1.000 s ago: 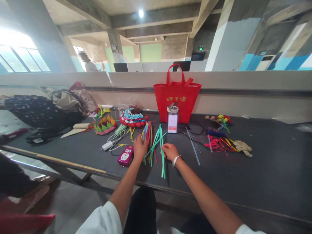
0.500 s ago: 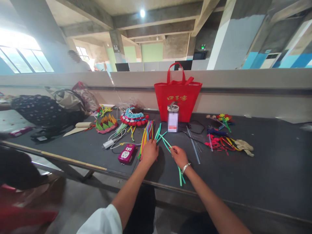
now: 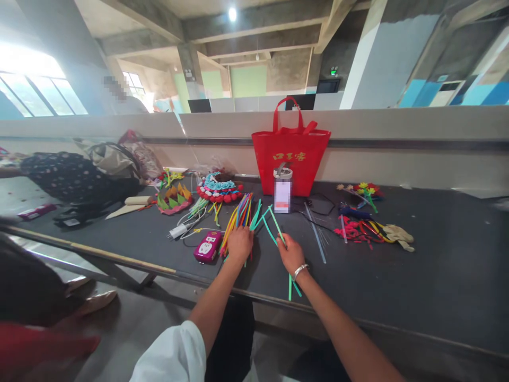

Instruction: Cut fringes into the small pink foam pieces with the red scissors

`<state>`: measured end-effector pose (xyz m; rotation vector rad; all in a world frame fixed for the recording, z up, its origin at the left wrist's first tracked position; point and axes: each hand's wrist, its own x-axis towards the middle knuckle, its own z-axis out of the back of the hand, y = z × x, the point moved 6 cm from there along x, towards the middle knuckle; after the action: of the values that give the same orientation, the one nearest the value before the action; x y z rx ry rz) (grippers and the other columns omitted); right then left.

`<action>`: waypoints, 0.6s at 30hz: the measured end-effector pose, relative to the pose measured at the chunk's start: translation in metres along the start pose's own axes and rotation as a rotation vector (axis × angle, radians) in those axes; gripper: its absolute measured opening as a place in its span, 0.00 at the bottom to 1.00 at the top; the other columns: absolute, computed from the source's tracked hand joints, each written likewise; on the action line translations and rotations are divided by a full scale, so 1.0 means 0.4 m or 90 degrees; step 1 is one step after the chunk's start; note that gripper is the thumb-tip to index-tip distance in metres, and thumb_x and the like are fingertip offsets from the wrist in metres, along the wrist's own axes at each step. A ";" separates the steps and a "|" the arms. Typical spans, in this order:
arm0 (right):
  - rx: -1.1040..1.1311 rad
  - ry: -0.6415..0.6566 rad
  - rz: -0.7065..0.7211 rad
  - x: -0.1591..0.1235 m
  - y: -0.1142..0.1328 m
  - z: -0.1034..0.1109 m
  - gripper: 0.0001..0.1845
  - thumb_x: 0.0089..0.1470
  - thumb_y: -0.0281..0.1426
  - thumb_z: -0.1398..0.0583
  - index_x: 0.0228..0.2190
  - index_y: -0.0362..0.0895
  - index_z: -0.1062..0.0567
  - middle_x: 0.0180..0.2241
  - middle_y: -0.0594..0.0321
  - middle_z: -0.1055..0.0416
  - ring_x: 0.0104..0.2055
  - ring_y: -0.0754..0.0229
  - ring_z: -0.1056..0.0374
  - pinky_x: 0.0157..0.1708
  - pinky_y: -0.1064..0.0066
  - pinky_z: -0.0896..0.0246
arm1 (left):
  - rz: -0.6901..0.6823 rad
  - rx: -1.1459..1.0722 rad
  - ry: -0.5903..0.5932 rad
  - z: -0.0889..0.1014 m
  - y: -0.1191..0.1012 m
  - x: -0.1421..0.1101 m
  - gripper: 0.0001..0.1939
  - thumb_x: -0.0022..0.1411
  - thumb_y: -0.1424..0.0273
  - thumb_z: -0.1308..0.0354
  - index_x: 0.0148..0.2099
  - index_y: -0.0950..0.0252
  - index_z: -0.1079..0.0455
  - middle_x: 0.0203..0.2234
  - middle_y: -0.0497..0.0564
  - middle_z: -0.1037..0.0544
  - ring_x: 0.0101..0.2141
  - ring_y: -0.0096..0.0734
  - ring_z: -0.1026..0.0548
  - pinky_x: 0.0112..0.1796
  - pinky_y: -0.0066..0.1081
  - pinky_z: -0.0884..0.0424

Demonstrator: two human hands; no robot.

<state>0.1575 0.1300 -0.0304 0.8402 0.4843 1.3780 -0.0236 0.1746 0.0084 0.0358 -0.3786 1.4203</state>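
Note:
My left hand [image 3: 239, 244] rests on a fan of coloured craft sticks [image 3: 238, 214] lying on the dark table [image 3: 397, 286], its fingers curled over them. My right hand [image 3: 291, 253], with a silver bracelet on the wrist, is closed on a few green sticks [image 3: 273, 222] that slant up to the left and stick out below the wrist near the table's front edge. A pink power strip [image 3: 207, 247] lies just left of my left hand.
A red tote bag [image 3: 293, 154] stands at the back with a small lidded jar [image 3: 282, 190] before it. Paper flower crafts [image 3: 218, 188] and white cables lie at left, red craft pieces [image 3: 358, 228] at right. Bags [image 3: 79, 175] sit far left; a person's dark sleeve is at the lower left.
My right hand has drawn a few green sticks away from the bundle to the right and turned them. My left hand shifted slightly right onto the coloured sticks.

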 end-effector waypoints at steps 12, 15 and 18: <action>-0.122 0.049 -0.021 -0.005 0.043 -0.024 0.19 0.61 0.39 0.43 0.51 0.43 0.31 0.47 0.57 0.29 0.44 0.58 0.30 0.44 0.59 0.31 | 0.090 -0.051 -0.038 0.082 0.109 -0.010 0.13 0.62 0.70 0.48 0.48 0.67 0.31 0.39 0.63 0.25 0.45 0.49 0.27 0.46 0.41 0.34; -0.137 0.048 -0.010 0.000 0.061 -0.040 0.21 0.62 0.39 0.44 0.53 0.42 0.32 0.46 0.57 0.29 0.43 0.57 0.29 0.45 0.57 0.33 | 0.104 -0.108 -0.050 0.056 0.102 -0.009 0.17 0.63 0.71 0.51 0.53 0.66 0.34 0.41 0.62 0.23 0.43 0.44 0.24 0.44 0.37 0.32; -0.138 0.036 0.015 0.000 0.078 -0.047 0.22 0.62 0.38 0.46 0.55 0.43 0.34 0.47 0.55 0.28 0.46 0.56 0.29 0.46 0.60 0.35 | 0.121 -0.177 -0.081 0.028 0.102 -0.012 0.18 0.64 0.72 0.52 0.54 0.65 0.33 0.43 0.60 0.22 0.44 0.43 0.24 0.45 0.36 0.31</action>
<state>0.1234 0.1339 -0.0185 0.6328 0.3615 1.4497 -0.0661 0.1738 0.0095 -0.1397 -0.6968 1.5455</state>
